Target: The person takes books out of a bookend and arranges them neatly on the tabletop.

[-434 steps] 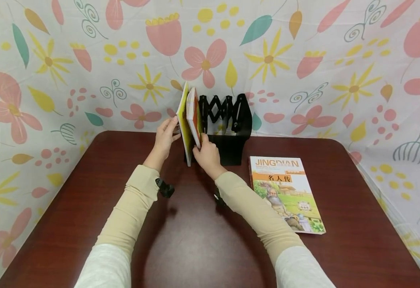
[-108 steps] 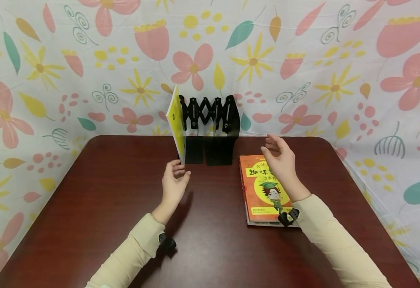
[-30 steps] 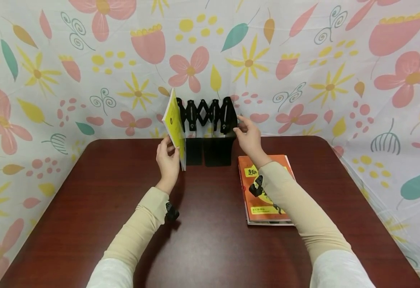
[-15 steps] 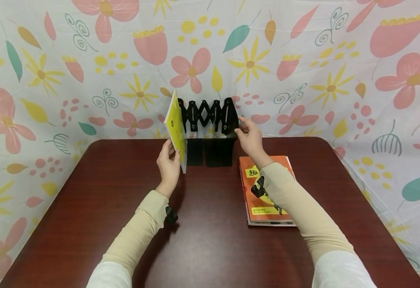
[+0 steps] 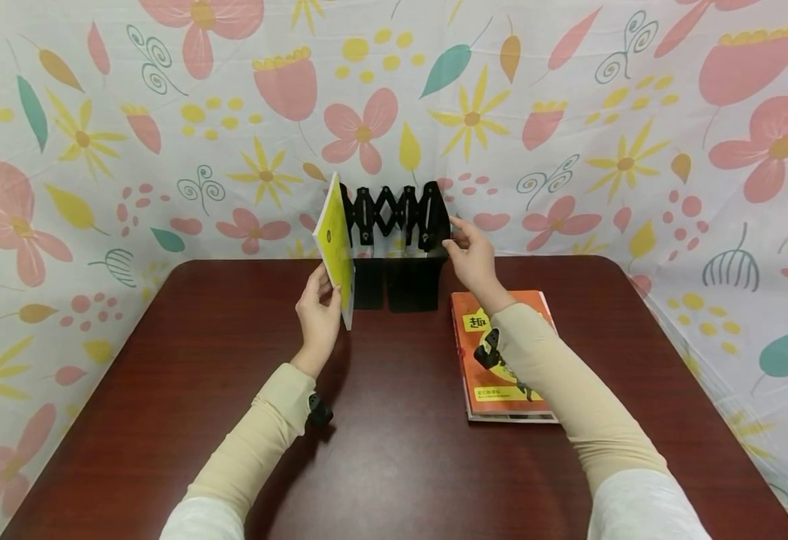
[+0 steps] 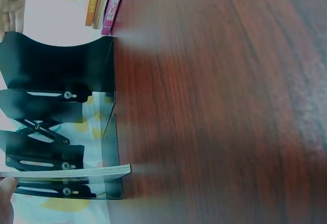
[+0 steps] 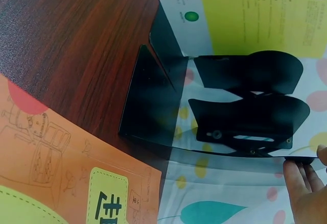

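A thin yellow book (image 5: pixel 335 244) stands upright at the left end of a black expandable book rack (image 5: pixel 413 286). My left hand (image 5: pixel 318 319) pinches the book's near edge between thumb and fingers. In the left wrist view the book's pale page edge (image 6: pixel 71 172) crosses the rack just inside its end plate. My right hand (image 5: pixel 473 259) grips the rim of the rack's right end panel, with fingers (image 7: pixel 296 179) against its outer side. The zigzag links between the rack's plates are spread out.
An orange book (image 5: pixel 495 394) lies on a stack at the right, partly under my right forearm. Several coloured spines (image 6: pixel 107 4) show in the left wrist view. A flower-printed cloth (image 5: pixel 232 90) hangs behind the brown table (image 5: pixel 380 480).
Earlier, two books stood at the rack's left; the orange one now lies on the right stack. My right hand has moved from there to the rack. Lately the yellow book has slid slightly toward me.
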Tool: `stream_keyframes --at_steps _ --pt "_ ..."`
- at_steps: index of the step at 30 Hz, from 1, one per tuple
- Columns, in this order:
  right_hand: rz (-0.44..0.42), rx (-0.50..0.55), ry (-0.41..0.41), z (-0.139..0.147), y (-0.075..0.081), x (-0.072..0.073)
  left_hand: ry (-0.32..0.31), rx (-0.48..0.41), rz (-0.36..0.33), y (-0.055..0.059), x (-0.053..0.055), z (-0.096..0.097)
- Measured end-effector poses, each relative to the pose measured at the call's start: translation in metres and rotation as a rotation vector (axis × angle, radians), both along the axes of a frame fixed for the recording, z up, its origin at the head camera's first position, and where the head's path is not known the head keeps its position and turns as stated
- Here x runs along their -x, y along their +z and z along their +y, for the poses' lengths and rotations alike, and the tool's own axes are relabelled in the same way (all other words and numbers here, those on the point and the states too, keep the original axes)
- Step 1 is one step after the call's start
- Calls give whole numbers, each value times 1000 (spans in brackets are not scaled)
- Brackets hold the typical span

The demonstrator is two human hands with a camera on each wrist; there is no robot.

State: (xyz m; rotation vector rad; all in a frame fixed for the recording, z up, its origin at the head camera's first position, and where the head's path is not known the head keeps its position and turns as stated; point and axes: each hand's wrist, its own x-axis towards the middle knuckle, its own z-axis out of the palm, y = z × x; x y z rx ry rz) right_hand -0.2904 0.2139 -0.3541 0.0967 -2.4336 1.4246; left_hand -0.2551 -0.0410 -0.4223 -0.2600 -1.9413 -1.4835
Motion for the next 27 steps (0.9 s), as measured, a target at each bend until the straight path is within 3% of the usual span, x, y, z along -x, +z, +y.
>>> stream_keyframes --at_steps 6,14,27 --pt "9 -10 -3 0 0 1 7 5 13 2 -6 1" --pt "-11 6 -2 0 -1 1 -17 3 -19 28 -35 5" --pt "-12 12 6 -1 3 -1 -47 -35 -37 31 -44 2"
